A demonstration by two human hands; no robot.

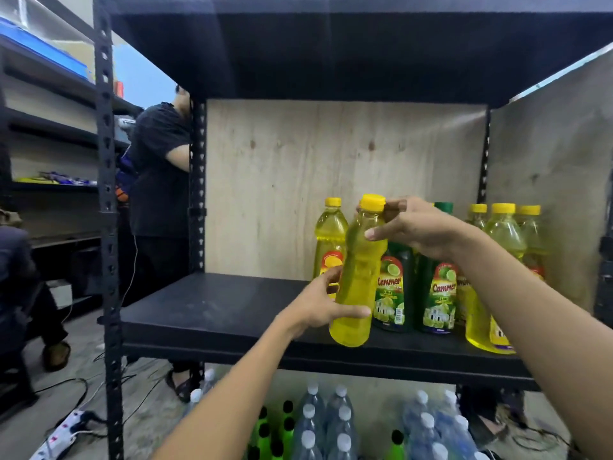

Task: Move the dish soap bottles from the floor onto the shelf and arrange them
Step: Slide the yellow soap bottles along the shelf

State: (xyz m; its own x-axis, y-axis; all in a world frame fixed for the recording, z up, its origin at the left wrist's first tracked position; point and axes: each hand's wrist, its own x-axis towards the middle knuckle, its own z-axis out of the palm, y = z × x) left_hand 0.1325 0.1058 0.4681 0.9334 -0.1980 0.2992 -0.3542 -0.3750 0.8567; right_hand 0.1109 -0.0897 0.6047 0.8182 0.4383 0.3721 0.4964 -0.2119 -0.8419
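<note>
A yellow dish soap bottle (pixel 360 277) with a yellow cap stands tilted at the front edge of the black shelf board (pixel 215 307). My left hand (pixel 320 302) grips its lower body and my right hand (pixel 414 229) holds its neck just below the cap. Behind it stands another yellow bottle (pixel 328 240). To the right are two green lime-label bottles (pixel 393 293) (pixel 439 297), a yellow bottle at the front (pixel 481 323) partly hidden by my right arm, and more yellow bottles (pixel 507 227) along the back right.
The shelf has a plywood back (pixel 298 177) and a dark board overhead. Below the shelf stand water bottles (pixel 335 423) and green bottles (pixel 265 433). A person (pixel 159 180) stands behind the left upright (pixel 107 227). A power strip (pixel 63 436) and cables lie on the floor.
</note>
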